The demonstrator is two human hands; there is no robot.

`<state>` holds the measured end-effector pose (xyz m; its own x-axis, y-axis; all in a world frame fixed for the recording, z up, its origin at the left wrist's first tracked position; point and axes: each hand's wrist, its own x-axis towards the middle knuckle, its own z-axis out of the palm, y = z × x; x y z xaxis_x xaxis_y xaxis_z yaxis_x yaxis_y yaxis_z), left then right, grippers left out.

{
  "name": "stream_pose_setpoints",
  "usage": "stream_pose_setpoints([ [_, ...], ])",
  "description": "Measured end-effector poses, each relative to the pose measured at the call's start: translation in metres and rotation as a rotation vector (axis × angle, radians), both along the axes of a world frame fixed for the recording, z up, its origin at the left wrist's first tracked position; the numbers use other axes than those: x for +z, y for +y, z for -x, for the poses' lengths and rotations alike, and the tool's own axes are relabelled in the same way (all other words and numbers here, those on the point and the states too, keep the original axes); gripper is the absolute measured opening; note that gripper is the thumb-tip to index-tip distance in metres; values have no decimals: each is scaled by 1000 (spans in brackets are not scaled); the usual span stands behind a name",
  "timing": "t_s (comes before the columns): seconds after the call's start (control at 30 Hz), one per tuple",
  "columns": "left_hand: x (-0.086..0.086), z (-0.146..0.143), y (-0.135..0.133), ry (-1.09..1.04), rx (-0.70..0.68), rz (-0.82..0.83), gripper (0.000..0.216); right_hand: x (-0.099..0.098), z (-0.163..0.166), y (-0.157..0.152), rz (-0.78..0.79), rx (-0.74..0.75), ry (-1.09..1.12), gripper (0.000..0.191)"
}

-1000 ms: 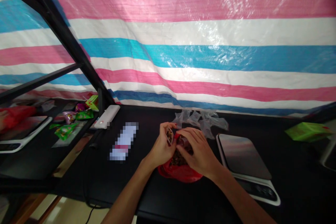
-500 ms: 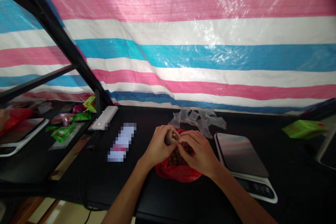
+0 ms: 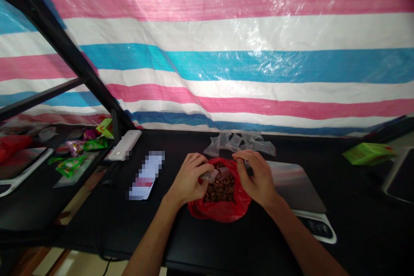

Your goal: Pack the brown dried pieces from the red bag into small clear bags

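Note:
A red plastic bag stands open on the black table, holding many small brown pieces whose kind I cannot make out. My left hand is closed on a small clear plastic bag, which it holds over the left part of the red bag's mouth. At the far right of that mouth, my right hand pinches the red bag's rim between thumb and fingers. Behind both hands lie several small clear bags.
A flat digital scale sits to the right, partly behind my right forearm. Left are a blurred-out phone and a white power bank-like block. A green box lies far right. Another scale and wrapped sweets occupy the left table.
My hands have moved apart. My right hand has let go of the small clear bag and shifted right to the red bag's rim. The left has tipped the small bag lower.

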<state>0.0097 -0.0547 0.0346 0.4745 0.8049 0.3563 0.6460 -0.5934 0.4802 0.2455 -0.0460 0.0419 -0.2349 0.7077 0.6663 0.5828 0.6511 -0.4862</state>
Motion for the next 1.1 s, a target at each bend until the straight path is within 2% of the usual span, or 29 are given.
stream_pose_setpoints([
  [0.23, 5, -4, -2, 52, -4, 81, 26, 2, 1, 0, 16, 14, -65, 18],
  [0.53, 6, -4, -3, -33, -17, 122, 24, -2, 2, 2, -40, 105, -85, 20],
  [0.63, 4, -4, -4, -124, -10, 155, 20, -3, 2, 1, -22, 138, -88, 24],
  [0.73, -2, 0, -6, -282, 18, 198, 12, -4, 2, -3, 13, 196, -72, 38],
  [0.87, -8, 5, -9, -440, -41, 364, 25, -5, 9, -8, 70, 261, -80, 51],
  [0.97, -10, 2, -12, -489, -91, 440, 35, -7, 16, -10, 117, 308, -115, 46],
  [1.1, -8, -8, -14, -485, -143, 455, 43, -11, 22, -9, 150, 368, -65, 17],
])
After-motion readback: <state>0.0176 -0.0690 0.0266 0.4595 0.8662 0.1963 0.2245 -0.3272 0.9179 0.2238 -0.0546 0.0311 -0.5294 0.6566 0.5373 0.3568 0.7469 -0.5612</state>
